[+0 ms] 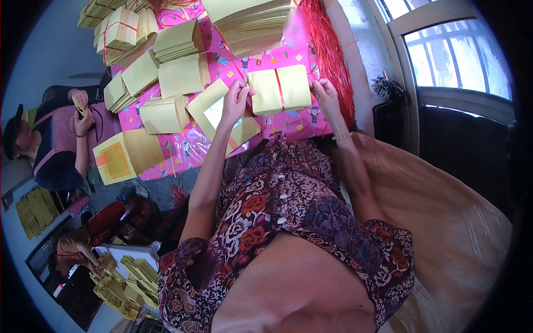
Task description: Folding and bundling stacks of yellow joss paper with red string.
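Observation:
A stack of yellow paper sheets (265, 91) lies in front of me, with a red strip (280, 89) running across its middle. At the stack's left edge, my left hand (237, 101) is closed in a pinch. A thin red strand seems to run down toward it from above. My right hand (327, 97) pinches at the right edge, a bracelet on its wrist. What either set of fingertips holds is too small to tell. Partly under my left forearm are flat yellow sheets (208, 102) with a whitish patch.
Several stacks of yellow paper (183, 75) cover the left of the pink patterned tabletop (222, 58). A large pile (250, 25) stands at the back, beside red strands (333, 61) hanging at the right edge. One person (61, 130) sits at left; another (78, 250) works farther off.

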`<action>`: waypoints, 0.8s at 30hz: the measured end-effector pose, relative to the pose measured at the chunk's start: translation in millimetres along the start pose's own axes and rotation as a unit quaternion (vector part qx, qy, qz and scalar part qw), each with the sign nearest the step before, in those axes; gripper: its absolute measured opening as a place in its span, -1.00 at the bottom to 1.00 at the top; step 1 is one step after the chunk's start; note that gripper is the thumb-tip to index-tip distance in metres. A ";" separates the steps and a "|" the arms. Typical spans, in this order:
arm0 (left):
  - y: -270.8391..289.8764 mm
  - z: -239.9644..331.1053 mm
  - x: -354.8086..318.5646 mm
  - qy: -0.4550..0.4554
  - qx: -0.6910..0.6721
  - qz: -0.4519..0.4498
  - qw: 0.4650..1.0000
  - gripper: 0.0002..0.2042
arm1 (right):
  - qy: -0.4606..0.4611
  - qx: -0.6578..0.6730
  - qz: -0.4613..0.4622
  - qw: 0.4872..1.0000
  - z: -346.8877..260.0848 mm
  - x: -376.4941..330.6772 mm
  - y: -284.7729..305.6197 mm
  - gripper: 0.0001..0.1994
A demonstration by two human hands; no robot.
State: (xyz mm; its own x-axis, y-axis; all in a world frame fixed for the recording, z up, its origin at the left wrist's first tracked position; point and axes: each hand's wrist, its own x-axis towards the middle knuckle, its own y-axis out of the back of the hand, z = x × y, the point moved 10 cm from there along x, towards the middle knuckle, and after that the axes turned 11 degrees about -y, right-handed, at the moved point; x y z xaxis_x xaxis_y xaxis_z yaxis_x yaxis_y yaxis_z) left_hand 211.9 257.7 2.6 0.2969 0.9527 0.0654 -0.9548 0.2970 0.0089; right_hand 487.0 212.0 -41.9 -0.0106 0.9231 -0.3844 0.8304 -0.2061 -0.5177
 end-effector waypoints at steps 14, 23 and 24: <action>3.3 2.3 -11.4 -0.003 0.059 0.011 0.998 -0.91 | 0.052 -0.242 0.044 0.968 -25.0 -12.3 -16.2 -0.93; 17.2 -20.2 -9.0 0.018 0.113 -0.004 0.993 -0.91 | 0.285 -0.657 0.104 0.690 -69.0 -38.6 -106.5 -0.91; 15.7 -17.7 -8.0 0.019 0.113 -0.005 0.993 -0.91 | 0.284 -0.657 0.105 0.690 -66.9 -36.9 -105.4 -0.91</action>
State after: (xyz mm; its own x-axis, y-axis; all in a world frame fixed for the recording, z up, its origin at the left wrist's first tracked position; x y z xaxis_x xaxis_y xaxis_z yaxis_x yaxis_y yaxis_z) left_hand 194.7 255.9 -15.4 0.3031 0.9526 0.0260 -0.9285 0.2891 0.2329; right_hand 437.1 221.4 77.9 0.0970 0.9730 0.2092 0.5727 -0.2265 0.7878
